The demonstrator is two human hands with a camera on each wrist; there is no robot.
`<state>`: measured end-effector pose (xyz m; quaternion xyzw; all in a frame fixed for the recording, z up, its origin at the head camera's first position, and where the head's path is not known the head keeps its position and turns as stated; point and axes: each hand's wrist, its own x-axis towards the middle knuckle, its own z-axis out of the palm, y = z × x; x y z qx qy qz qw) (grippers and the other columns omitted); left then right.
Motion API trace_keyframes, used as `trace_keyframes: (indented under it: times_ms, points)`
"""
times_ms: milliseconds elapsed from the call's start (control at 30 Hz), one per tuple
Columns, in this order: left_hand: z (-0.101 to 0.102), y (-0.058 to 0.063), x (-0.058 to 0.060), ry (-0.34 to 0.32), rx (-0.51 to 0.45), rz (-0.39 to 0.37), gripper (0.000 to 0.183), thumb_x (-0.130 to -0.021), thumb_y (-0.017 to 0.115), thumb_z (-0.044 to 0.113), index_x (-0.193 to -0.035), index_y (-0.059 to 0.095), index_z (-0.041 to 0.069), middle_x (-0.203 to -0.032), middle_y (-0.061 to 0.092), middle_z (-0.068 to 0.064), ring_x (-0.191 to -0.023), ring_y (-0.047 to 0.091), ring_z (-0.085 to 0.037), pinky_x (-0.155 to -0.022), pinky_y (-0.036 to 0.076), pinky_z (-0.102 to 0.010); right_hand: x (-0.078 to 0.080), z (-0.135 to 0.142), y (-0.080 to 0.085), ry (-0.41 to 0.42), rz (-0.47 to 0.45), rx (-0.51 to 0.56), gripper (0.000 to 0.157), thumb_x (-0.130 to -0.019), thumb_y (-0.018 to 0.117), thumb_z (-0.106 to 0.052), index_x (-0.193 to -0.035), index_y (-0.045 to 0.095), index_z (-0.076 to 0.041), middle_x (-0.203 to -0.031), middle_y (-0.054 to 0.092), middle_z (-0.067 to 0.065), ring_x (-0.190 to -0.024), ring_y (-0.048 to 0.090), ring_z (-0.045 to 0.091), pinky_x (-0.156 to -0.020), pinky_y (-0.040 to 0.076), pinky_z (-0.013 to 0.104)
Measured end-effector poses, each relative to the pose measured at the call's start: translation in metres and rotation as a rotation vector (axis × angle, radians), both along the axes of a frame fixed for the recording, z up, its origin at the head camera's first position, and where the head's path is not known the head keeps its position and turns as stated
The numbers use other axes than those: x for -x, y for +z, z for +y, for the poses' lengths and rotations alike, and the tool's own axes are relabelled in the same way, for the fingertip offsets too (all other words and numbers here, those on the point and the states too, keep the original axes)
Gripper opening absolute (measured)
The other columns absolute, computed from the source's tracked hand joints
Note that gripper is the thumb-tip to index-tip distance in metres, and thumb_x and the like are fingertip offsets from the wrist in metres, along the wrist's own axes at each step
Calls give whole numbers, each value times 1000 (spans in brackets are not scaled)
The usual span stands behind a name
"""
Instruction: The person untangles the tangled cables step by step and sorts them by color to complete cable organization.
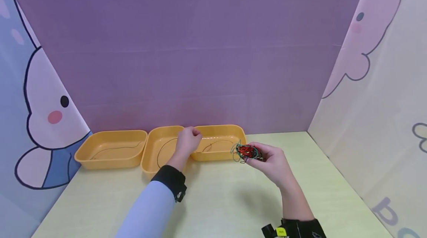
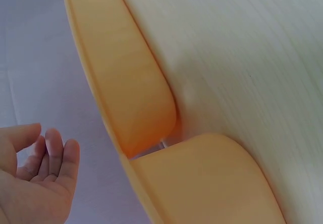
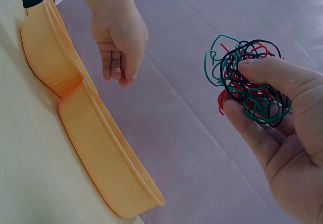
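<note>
Red, green and black strands make up the wire tangle, pinched between thumb and fingers of the right hand above the table. It looks light and springy, unlikely to slip or break but apt to snag; gripping its dense middle and drawing out one loose outer loop should suit it. Farther on, the left hand hangs apart from it, fingers loosely bent, no strand visible in them. Around and below sit the right tray, middle tray and left tray, each holding thin wire, probably easiest lifted by a raised bend; behind stands the purple backdrop.
</note>
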<state>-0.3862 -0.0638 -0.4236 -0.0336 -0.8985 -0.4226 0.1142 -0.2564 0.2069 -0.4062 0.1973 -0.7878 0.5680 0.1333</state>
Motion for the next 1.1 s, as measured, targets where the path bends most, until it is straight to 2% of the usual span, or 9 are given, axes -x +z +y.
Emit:
trace_keyframes:
  times_ms: [133,267,467,700,900,1100]
  points:
    - [-7,8,-4,-36,-125,18,18,-90,67,22,-101,64,8,-96,61,-6,-83,55,-22,-73,51,-37,9,5,-9,7,1,0,33,-78,79,-8,-109,69,-15,-95,69,5,-77,64,22,-63,56,30]
    - [-17,22,-14,-93,-212,96,27,-89,69,27,-107,61,9,-102,61,-6,-90,56,-20,-78,51,-39,10,5,-9,17,10,-2,32,-79,79,-13,-109,69,-18,-95,69,4,-77,64,23,-64,56,32]
    - [-32,37,-38,-172,-271,191,38,-88,70,33,-116,58,11,-109,60,-4,-99,57,-17,-91,47,-41,10,4,-8,40,8,6,33,-79,79,-12,-110,68,-18,-96,69,4,-79,64,23,-66,57,33]
    - [-40,39,-66,-248,-334,295,40,-87,72,28,-118,58,8,-112,60,-6,-101,58,-18,-95,45,-43,7,7,-7,38,-4,23,34,-78,79,-12,-110,68,-16,-98,69,6,-82,65,24,-67,57,33]
    - [-48,34,-93,-242,-451,297,41,-87,72,15,-123,56,1,-118,59,-12,-104,56,-20,-98,42,-43,5,9,-8,32,-7,22,35,-79,79,-12,-111,68,-17,-99,69,6,-84,65,24,-69,57,33]
    - [-51,43,-129,-204,-477,294,44,-88,69,7,-127,52,-4,-121,56,-17,-108,54,-27,-99,40,-48,5,11,-8,28,-9,13,34,-79,79,-13,-110,68,-17,-98,69,5,-82,64,24,-68,57,33]
